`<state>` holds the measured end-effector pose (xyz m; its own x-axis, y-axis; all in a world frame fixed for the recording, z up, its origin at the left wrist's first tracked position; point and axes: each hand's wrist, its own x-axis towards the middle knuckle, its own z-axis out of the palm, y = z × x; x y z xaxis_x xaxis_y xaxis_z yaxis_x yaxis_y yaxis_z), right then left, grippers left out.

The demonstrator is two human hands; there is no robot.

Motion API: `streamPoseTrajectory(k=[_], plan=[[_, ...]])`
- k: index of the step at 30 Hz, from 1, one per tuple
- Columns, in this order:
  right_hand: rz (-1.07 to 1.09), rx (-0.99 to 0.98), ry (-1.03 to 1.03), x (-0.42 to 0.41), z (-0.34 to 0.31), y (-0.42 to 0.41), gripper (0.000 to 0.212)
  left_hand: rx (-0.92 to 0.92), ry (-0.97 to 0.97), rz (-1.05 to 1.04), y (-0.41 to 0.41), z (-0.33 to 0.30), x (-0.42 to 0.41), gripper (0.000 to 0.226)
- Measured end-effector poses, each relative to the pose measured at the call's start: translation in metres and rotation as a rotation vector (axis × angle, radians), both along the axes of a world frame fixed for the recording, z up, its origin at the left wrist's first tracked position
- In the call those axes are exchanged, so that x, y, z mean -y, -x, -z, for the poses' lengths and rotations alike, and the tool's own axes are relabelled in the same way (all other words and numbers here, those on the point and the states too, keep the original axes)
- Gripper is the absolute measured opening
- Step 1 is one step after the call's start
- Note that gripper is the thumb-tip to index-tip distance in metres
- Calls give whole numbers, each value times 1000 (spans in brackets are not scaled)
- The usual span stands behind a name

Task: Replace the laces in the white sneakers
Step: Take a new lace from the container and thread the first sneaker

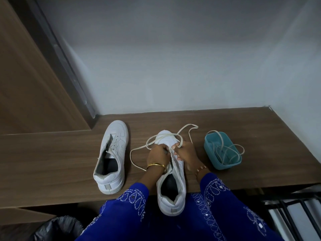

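Two white sneakers lie on a brown wooden table (243,122). The left sneaker (112,153) has no lace and sits apart. The right sneaker (172,185) hangs with its heel over the table's front edge. My left hand (157,154) and my right hand (185,152) meet over its eyelets, fingers curled and pinching a cream lace (139,150). That lace loops loosely over the toe and out to the left. The eyelets under my fingers are hidden.
A teal plastic tub (210,146) at the right holds another cream lace (225,150) spilling over its rim. A grey wall stands behind the table, a wooden panel (31,84) at the left. A black bin bag (59,228) sits below left, a dark rack (295,214) below right.
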<state>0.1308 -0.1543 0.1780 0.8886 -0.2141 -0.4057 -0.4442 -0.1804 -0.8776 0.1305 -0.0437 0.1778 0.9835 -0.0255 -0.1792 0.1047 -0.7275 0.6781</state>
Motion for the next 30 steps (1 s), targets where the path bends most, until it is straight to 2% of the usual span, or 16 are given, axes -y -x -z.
streamPoseTrajectory(k=[4, 8, 11, 13, 16, 18, 24, 26, 30], plan=[[9, -8, 16, -2, 1, -2, 23, 23, -111, 29, -6, 1, -1, 22], [-44, 32, 136, 1, -3, 4, 12, 30, -106, 75, -12, -5, -2, 20], [-142, 6, 224, 6, -9, 14, 37, -9, -41, 77, -15, -6, -6, 17], [-188, 10, 275, 7, -14, 20, 39, -71, 102, 26, -15, -5, -9, 17], [-259, 49, 337, 3, -22, 30, 25, -250, 436, -133, -14, -11, -14, 26], [-272, 80, 378, -1, -23, 35, 26, -332, 628, -188, -12, -18, -21, 25], [-229, 94, 405, -6, -25, 35, 14, -273, 810, -5, -1, -31, -42, 27], [-198, 99, 417, -4, -24, 36, 18, -300, 971, 8, 6, -39, -47, 26], [-246, 101, 588, -4, -18, 37, 30, -347, 1227, -39, 15, -62, -54, 30]])
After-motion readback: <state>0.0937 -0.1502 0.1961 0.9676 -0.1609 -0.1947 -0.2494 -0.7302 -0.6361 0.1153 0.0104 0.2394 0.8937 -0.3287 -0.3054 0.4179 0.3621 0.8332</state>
